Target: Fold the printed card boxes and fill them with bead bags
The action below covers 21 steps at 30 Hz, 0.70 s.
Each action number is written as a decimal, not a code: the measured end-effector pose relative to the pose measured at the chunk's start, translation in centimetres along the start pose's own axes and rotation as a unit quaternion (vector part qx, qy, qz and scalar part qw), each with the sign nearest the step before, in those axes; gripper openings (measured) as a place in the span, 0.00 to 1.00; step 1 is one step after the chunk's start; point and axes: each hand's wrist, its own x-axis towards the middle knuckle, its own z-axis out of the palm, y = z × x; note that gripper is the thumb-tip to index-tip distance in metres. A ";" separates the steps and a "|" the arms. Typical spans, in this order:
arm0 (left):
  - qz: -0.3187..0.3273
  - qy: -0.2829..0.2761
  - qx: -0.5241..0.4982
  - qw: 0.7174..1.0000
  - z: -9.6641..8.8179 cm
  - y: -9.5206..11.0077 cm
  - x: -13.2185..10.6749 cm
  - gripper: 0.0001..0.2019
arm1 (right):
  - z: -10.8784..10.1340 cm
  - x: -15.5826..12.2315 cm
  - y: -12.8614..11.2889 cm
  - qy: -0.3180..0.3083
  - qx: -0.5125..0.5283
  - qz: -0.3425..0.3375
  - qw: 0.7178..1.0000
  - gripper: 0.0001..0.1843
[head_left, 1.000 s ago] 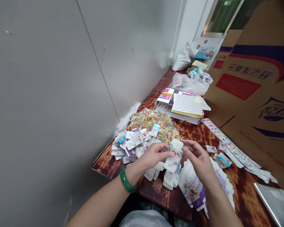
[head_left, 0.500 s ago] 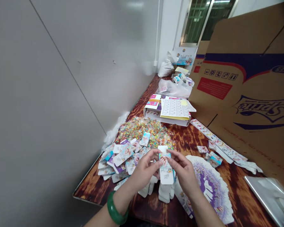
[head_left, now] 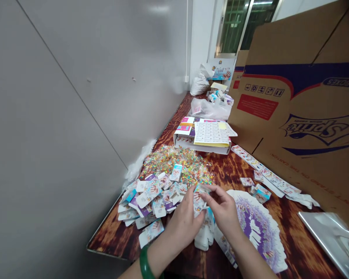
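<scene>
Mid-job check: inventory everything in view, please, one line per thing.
held carton: 1, white-blue, between the hands
loose cartons: many, white-purple-blue, left
clear packets: many, multicoloured contents, behind loose cartons
stacked cartons: several, white, below held carton
fanned cartons: many, purple-white, right
small cartons: a few, white-blue, right
box: 1, white, mid-table
printed sheets: several, white-yellow, atop box
cardboard boxes: at least 2, brown, right
printed strips: several, multicoloured, right
translucent bag: 1, whitish, behind box
sack: 1, white, far end
"Nail" panel: 1, white-blue, far end
plastic film: uncountable, clear, lower right
table: 1, reddish-brown, centre
wall: 1, grey, left
window: 1, greenish, far end
bangle: 1, green, left wrist
left hand: 1, bare, centre
right hand: 1, bare, centre
</scene>
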 end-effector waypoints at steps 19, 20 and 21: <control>0.065 0.049 0.005 0.997 -0.1 -1.1 0.2 0.29 | 0.2 -0.1 -1.3 -0.016 -0.055 -0.071 0.996 0.09; 0.051 0.055 -0.012 0.997 -0.3 -0.8 0.2 0.29 | 0.4 -0.3 -1.0 -0.024 -0.070 -0.099 0.992 0.10; 0.040 0.062 -0.025 0.997 -0.6 -0.6 0.2 0.29 | 0.5 -0.5 -0.7 -0.034 -0.084 -0.117 0.989 0.11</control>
